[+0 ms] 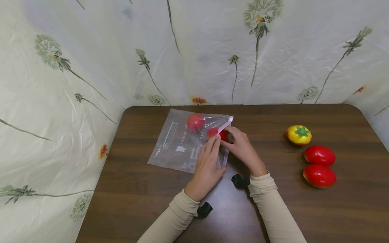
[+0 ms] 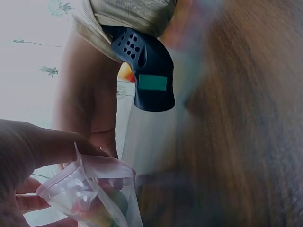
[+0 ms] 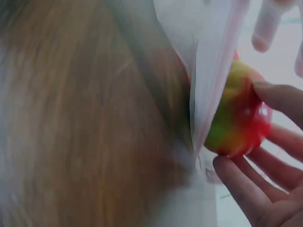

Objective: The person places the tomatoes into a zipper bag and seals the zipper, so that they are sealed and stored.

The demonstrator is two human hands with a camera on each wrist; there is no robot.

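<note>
A clear zip bag (image 1: 170,148) with a pinkish zip edge lies flat on the table, one red round fruit (image 1: 196,122) inside it. At the bag's mouth, my left hand (image 1: 208,167) holds the edge between thumb and fingers. My right hand (image 1: 243,146) grips a glossy red and green apple (image 3: 244,113) with thumb and fingertips. In the right wrist view the apple sits at the opening, partly hidden behind the pinkish zip edge (image 3: 220,90). The left wrist view shows the bag's mouth (image 2: 102,168) spread under the left hand.
On the right of the brown wooden table (image 1: 273,209) lie a yellow and red fruit with a green leafy top (image 1: 299,135) and two red oval fruits, the upper one (image 1: 319,155) touching the lower one (image 1: 319,176). A flower-patterned sheet (image 1: 200,67) hangs behind the table.
</note>
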